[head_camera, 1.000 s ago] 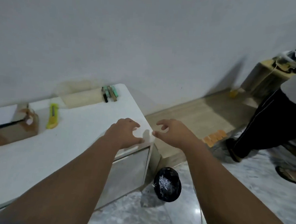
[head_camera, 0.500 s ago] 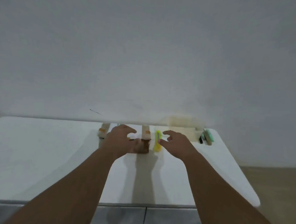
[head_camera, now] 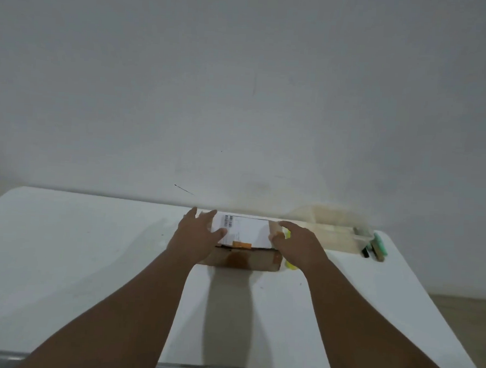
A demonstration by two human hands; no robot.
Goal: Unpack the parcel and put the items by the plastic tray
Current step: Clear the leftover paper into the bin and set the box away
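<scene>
Matt brown cardboard parcel (head_camera: 243, 259), white paper label (head_camera: 246, 231), smooth white table (head_camera: 89, 259)

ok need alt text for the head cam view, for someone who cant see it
A person's left hand and right hand rest on either end of a taped cardboard parcel with a white shipping label, on a white table against a plain wall. A clear plastic tray and some markers sit to its right.

Yellow tool (head_camera: 290, 265) mostly hidden behind right hand (head_camera: 300, 245) — plastic tray (head_camera: 335, 235) blurred.

White table (head_camera: 75, 259) against a grey wall (head_camera: 242, 84); markers (head_camera: 374, 248) near its far right corner.
</scene>
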